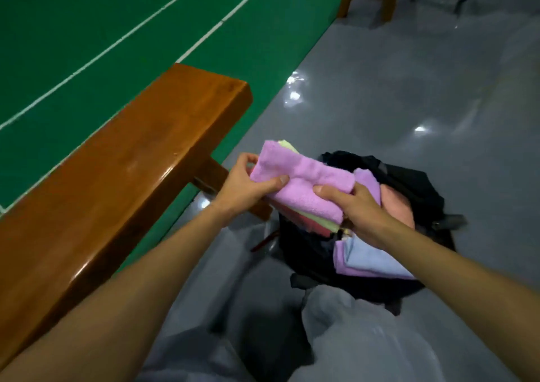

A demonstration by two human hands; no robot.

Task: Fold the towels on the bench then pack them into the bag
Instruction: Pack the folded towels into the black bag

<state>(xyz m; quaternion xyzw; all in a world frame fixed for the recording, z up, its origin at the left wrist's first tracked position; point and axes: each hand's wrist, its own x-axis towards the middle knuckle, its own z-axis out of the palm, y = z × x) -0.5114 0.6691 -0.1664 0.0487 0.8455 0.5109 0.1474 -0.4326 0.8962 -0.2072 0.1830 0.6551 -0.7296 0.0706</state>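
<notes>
Purple-topped towel stack (pixel 304 185) between both hands

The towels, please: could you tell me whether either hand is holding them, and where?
Both. The left hand grips the folded towel stack at its left end, the right hand at its right end, above the bag.

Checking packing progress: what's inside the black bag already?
Inside the black bag: folded purple and blue towels and a pink towel. Anything deeper is covered.
</notes>
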